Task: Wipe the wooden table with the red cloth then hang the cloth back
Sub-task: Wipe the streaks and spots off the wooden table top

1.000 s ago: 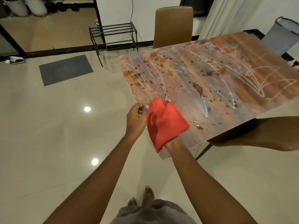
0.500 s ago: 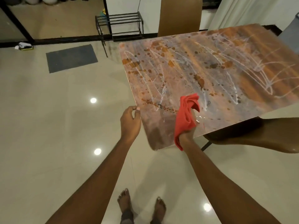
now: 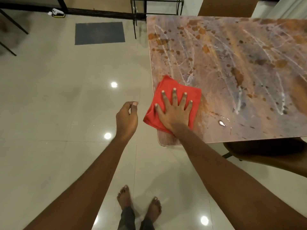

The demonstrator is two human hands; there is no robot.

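Red cloth (image 3: 166,84), bunched a moment ago, now flat on desk (image 3: 232,72) corner under splayed right hand (image 3: 174,113); left hand (image 3: 127,117) loose, empty, beside desk; wiping likely starting.

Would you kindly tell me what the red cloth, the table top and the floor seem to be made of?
Red cloth: soft matte fabric, probably microfibre; it lies in limp folded layers.
Table top: thin board, wood by the task, with a slightly glossy, stained, streaked face.
Floor: large polished tiles, likely ceramic; grout lines and mirrored lamp spots.
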